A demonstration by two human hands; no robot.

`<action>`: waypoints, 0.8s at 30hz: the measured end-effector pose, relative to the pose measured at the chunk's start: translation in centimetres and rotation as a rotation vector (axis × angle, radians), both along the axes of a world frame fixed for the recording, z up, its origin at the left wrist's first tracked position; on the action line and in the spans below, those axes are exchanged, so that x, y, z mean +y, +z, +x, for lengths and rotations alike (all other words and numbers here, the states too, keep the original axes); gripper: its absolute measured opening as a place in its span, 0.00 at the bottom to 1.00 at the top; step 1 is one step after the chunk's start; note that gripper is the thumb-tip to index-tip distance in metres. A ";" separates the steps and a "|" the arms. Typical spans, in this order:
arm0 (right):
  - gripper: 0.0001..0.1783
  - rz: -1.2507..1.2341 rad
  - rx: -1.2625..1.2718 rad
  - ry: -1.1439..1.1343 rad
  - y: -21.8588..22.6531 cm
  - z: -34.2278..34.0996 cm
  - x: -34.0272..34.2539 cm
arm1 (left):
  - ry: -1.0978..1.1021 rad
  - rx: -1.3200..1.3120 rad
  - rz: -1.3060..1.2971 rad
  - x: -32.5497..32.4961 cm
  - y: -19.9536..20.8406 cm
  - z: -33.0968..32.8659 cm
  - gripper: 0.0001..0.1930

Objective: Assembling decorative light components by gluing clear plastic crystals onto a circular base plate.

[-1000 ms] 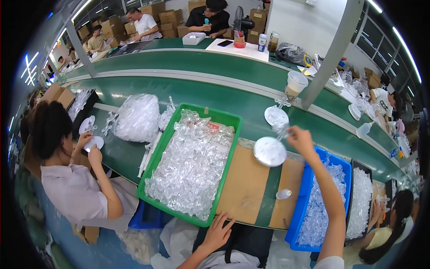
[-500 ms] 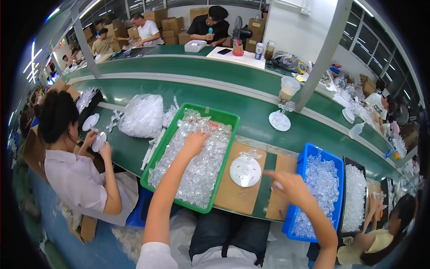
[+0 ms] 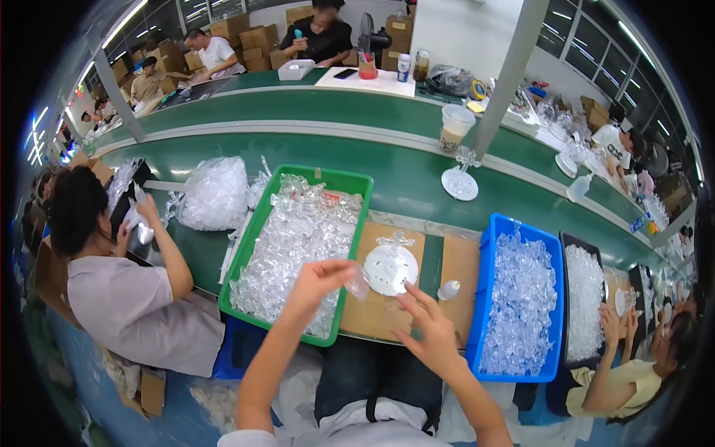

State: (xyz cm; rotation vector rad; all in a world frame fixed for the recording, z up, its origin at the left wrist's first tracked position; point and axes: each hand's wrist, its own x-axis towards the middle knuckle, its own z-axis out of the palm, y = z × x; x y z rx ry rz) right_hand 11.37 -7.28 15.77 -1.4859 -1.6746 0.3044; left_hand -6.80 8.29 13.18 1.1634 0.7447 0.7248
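Observation:
My left hand [image 3: 322, 286] is closed in a pinch on a clear plastic piece [image 3: 359, 283], over the near right rim of a green tray [image 3: 362, 212]. The tray is filled with clear plastic parts [image 3: 294, 242]. My right hand [image 3: 432, 331] is open, fingers apart, with its fingertips by the near right edge of a white disc [image 3: 391, 273]. The disc lies on brown cardboard [image 3: 361, 316], and a clear branched plastic part [image 3: 395, 240] shows at its far edge. To the right of the disc is a small white squeeze bottle [image 3: 449, 290].
A blue bin [image 3: 485, 298] of clear parts stands at right, beside a black tray [image 3: 588, 298]. Another disc [image 3: 459, 184] and a plastic cup [image 3: 454, 127] sit farther back, near a grey post [image 3: 514, 78]. A bulging clear bag [image 3: 214, 194] lies left; co-workers sit on both sides.
My left hand has left the green tray and come nearer with a clear plastic piece. The right hand has moved left towards the disc; the squeeze bottle now shows on the cardboard. The view has shifted.

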 end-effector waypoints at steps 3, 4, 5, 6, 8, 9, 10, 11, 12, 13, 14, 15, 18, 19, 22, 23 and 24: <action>0.29 0.062 -0.027 0.065 -2.2 -0.4 2.6 | -0.042 -0.126 -0.211 -4.6 -2.2 1.6 0.14; 0.29 0.084 -0.029 0.105 -2.9 -0.2 2.9 | -0.023 -0.215 -0.332 -5.5 -2.8 2.3 0.13; 0.21 0.059 0.147 0.047 -2.7 -0.2 3.0 | -0.033 -0.215 -0.339 -6.0 -2.9 2.8 0.13; 0.21 0.054 0.145 0.035 -3.4 0.1 2.8 | 0.047 -0.247 -0.327 -6.4 -2.8 3.2 0.13; 0.12 -0.205 1.034 -0.141 -5.0 0.9 2.3 | 0.120 -0.277 -0.318 -7.2 -3.9 4.4 0.13; 0.09 -0.230 1.093 -0.189 -4.8 0.9 2.4 | 0.213 0.087 0.230 -7.4 -5.8 5.0 0.13; 0.09 -0.239 1.093 -0.189 -5.1 1.1 2.2 | 0.288 0.456 0.777 -7.5 -7.8 5.8 0.13; 0.10 -0.303 1.236 -0.186 -5.6 1.6 1.9 | 0.260 0.473 0.859 -7.2 -9.9 7.0 0.16; 0.11 -0.366 1.380 -0.186 -6.0 2.2 1.6 | 0.258 0.474 0.851 -6.6 -11.5 7.6 0.16; 0.11 -0.398 1.448 -0.187 -6.5 2.6 1.3 | 0.232 0.624 0.976 -5.9 -12.7 8.1 0.18; 0.11 -0.408 1.448 -0.191 -6.8 2.8 0.9 | 0.199 0.776 1.098 -5.6 -13.4 8.3 0.20; 0.13 -0.431 1.463 -0.204 -7.2 3.0 0.6 | 0.199 0.779 1.088 -5.4 -14.1 8.0 0.20; 0.14 -0.461 1.456 -0.237 -7.9 2.8 0.7 | 0.105 0.757 1.099 -5.4 -15.1 6.8 0.23; 0.14 -0.460 1.434 -0.253 -8.2 2.6 0.9 | 0.107 0.814 1.124 -6.2 -15.3 6.4 0.23; 0.10 -0.392 1.117 -0.320 -10.9 2.4 1.9 | 0.088 0.892 1.017 -10.4 -13.7 6.3 0.22; 0.10 -0.404 1.118 -0.321 -11.7 2.1 2.2 | 0.093 0.804 0.942 -11.6 -13.2 6.0 0.21; 0.13 -0.362 1.022 -0.341 -12.3 1.7 2.4 | 0.091 0.808 0.932 -12.2 -12.9 5.4 0.21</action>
